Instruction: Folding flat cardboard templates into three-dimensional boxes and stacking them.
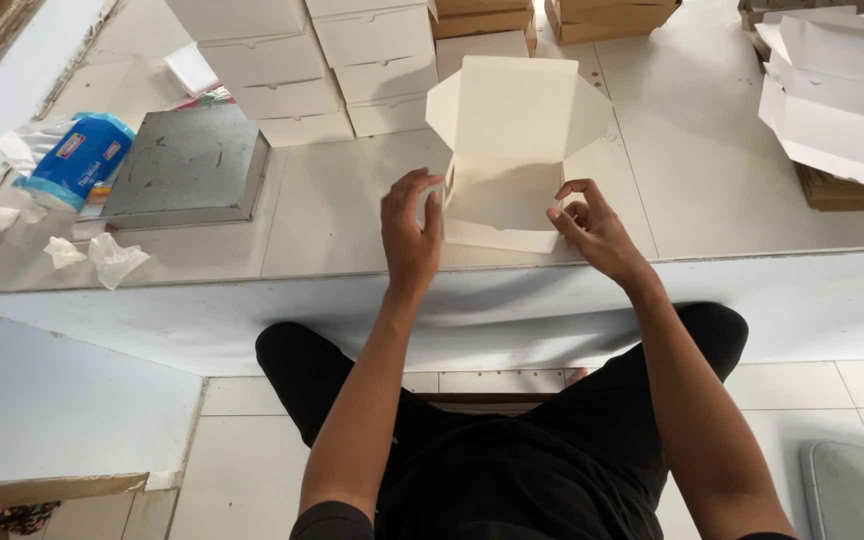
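A white cardboard box (512, 140) stands open on the pale tiled ledge (352, 220), its lid flap upright and side flaps spread. My left hand (410, 230) presses against the box's left wall, fingers curled on the side flap. At the box's right front corner, my right hand (592, 230) pinches the wall with thumb and fingers. Both forearms reach up from my lap; I sit in black clothes below the ledge.
Stacks of closed white boxes (322, 60) stand behind. A grey metal tray (187, 165) lies upside down at left, beside a blue tissue pack (82, 158) and crumpled tissues (112, 258). Flat unfolded boxes (837, 95) lie at right; brown cartons (602, 15) at the back.
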